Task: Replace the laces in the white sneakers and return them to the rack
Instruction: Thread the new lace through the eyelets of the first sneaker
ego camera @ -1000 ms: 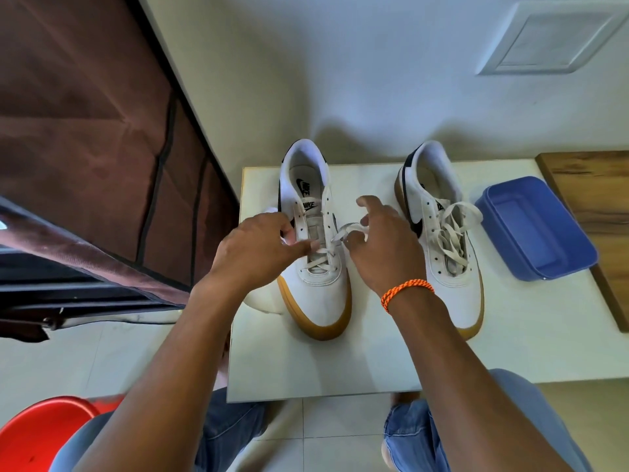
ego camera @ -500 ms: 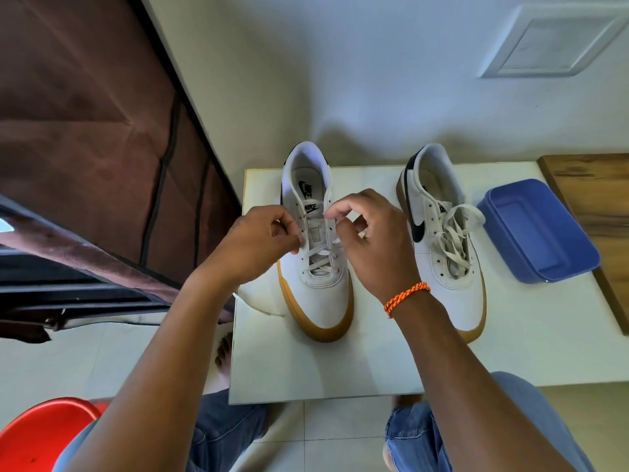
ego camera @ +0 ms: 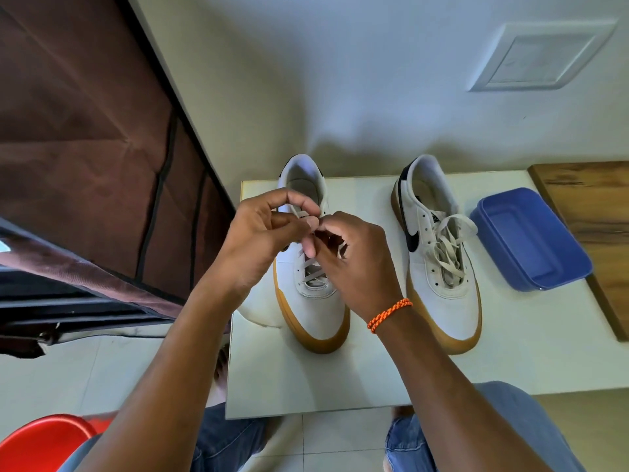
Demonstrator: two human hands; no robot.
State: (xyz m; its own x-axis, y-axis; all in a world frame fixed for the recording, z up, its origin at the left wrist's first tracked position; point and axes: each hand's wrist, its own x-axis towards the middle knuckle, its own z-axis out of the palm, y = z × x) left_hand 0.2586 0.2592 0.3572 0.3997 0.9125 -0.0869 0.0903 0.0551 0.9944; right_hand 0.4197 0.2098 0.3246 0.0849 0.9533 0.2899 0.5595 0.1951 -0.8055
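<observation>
Both hands meet above the tongue of the left sneaker (ego camera: 315,294), which stands on the white table (ego camera: 340,379) with its toe toward the person. The left hand (ego camera: 258,233) has its fingers curled, thumb and forefinger pinching a loop of the white lace (ego camera: 311,269) just over the shoe's opening. The right hand (ego camera: 354,257), with an orange bracelet (ego camera: 389,315) on its wrist, has its fingers bent inward and pinches the same lace, its fingertips touching those of the left hand. Below the fingers, two rows of the lace cross the eyelets. To the right of the right hand, apart from it, stands the right sneaker (ego camera: 439,267) with its lace lying loosely piled. Just beyond that shoe sits a blue container (ego camera: 531,240).
</observation>
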